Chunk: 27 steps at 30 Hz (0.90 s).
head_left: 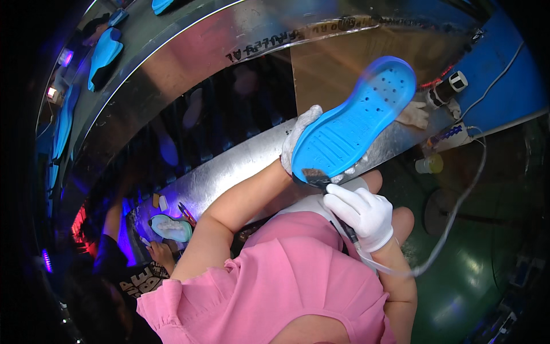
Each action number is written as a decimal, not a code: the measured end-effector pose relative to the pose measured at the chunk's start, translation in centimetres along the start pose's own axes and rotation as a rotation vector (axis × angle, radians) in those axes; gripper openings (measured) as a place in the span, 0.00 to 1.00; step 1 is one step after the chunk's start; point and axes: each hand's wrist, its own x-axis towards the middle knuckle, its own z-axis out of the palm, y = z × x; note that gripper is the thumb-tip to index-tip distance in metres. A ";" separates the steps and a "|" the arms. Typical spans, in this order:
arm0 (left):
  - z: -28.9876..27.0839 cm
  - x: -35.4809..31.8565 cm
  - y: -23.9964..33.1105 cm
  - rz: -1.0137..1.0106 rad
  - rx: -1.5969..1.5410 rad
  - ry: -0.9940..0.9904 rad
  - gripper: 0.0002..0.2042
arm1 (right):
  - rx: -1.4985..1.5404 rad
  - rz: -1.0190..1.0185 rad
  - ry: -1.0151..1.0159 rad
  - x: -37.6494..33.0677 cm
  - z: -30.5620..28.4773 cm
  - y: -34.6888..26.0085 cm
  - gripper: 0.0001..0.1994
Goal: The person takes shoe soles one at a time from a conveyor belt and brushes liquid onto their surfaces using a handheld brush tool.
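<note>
A blue shoe sole (349, 117) is held up in front of me, its ribbed and pitted inner face showing and its heel or toe end pointing to the upper right. My left hand (296, 135), in a white glove, is closed on the sole's left edge; part of it is hidden behind the sole. In my white-gloved right hand (365, 219) is a black-handled brush (318, 178) with a thin tube running from its back end. The brush's brown bristles touch the sole's near end, at the inner rim.
A silver metal ledge (223, 160) runs beneath a dark opening. A brown board (349, 63) stands behind the sole. On the right are a loose glove (413, 114), a dark bottle (448, 90) and the clear tube (458, 209). A co-worker's hand (161, 254) is near a pale teal sole (172, 227).
</note>
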 end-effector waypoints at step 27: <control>-0.6 1.7 6.4 0.141 1.214 -0.090 0.14 | 0.406 0.239 0.130 2.4 -0.8 1.9 0.11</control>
